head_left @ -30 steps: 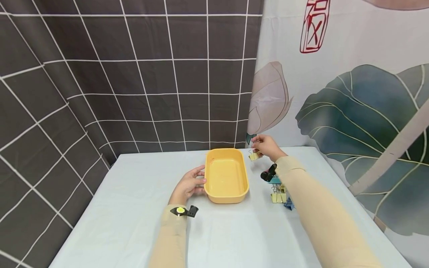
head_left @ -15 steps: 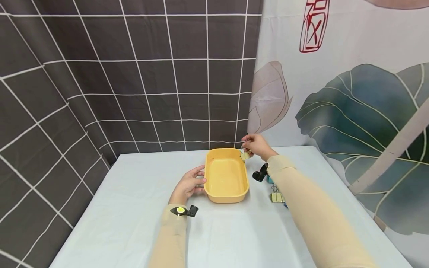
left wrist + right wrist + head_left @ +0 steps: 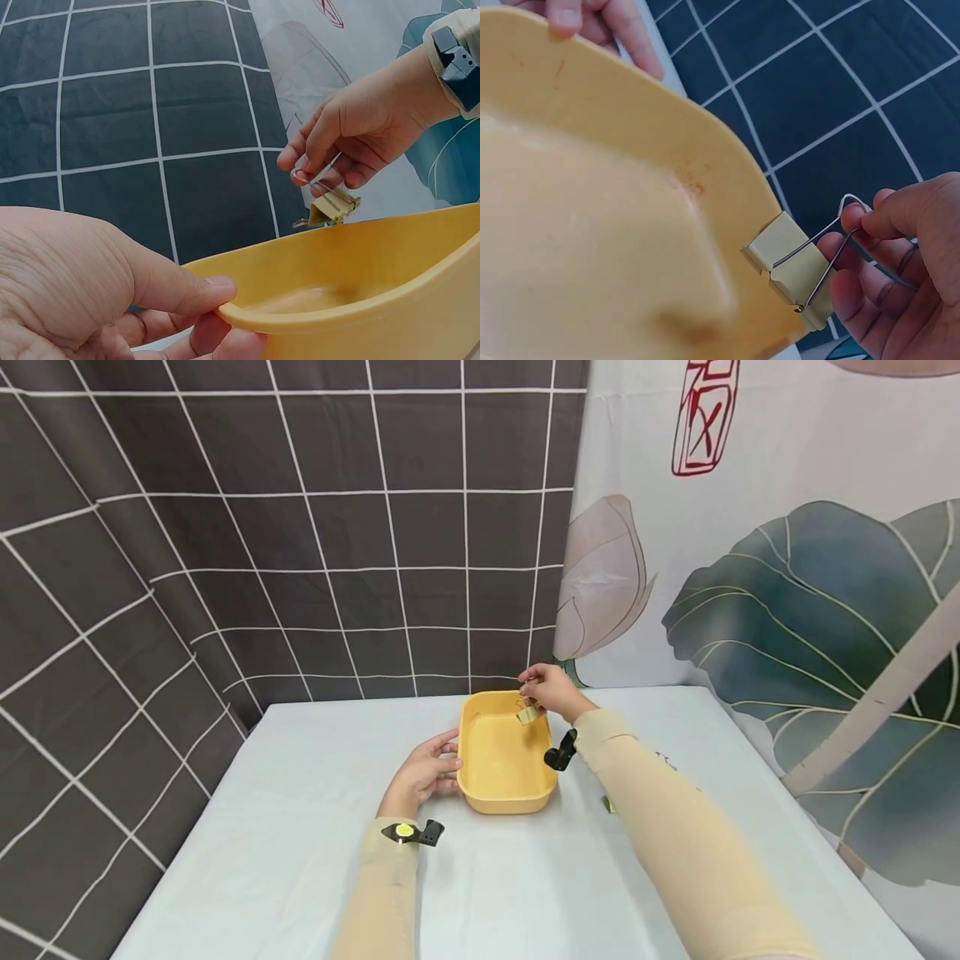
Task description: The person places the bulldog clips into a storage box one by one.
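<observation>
Head view: the right hand (image 3: pixel 553 691) pinches a yellow clip (image 3: pixel 528 715) by its wire handle; the clip is over the far right corner of a yellow tub (image 3: pixel 504 764); the left hand (image 3: pixel 423 774) grips the tub's left rim, thumb on top; the tub sits on a white table (image 3: pixel 480 893); a small yellow thing (image 3: pixel 609 804) peeks out beside the right sleeve (image 3: pixel 675 827), mostly hidden.

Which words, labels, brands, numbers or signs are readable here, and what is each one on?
Red sign on the white backdrop: a boxed "X"-like shape; the top is cut off, so no whole word reads.
Yellow oval on the left wrist strap: too small to tell whether it bears writing.
Yellow tray, binder clip: none visible.
</observation>
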A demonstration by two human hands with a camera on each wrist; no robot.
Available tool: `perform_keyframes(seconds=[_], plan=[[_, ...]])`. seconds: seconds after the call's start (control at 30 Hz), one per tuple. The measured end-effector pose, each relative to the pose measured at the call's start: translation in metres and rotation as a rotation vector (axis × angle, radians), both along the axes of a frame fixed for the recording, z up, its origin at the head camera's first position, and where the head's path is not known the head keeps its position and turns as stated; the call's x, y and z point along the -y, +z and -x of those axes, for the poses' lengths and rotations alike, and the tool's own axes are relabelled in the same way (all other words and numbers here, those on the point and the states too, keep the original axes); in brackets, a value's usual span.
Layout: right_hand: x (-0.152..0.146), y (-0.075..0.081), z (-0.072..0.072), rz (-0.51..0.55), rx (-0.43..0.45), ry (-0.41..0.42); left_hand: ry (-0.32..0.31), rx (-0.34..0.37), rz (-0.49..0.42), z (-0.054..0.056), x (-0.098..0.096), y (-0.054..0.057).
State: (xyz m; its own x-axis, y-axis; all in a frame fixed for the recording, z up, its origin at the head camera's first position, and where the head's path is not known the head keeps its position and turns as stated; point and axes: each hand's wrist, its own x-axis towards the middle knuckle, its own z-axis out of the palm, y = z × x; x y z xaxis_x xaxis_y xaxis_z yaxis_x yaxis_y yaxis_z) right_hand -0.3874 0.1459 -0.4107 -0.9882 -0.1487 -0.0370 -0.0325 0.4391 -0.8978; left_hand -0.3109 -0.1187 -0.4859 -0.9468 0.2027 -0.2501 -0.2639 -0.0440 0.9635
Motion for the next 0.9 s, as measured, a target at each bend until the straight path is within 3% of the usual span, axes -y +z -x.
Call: perform_keyframes(seconds=[0.53, 0.9], plan=[[0.009, -0.013, 0.000, -0.012, 0.050, 0.008, -0.017, -0.003, -0.024, -0.004, 0.001, -0.001], [0.009, -0.020, 0.006, -0.011, 0.038, -0.003, -0.019, 0.001, -0.033, -0.002, 0.001, -0.001]])
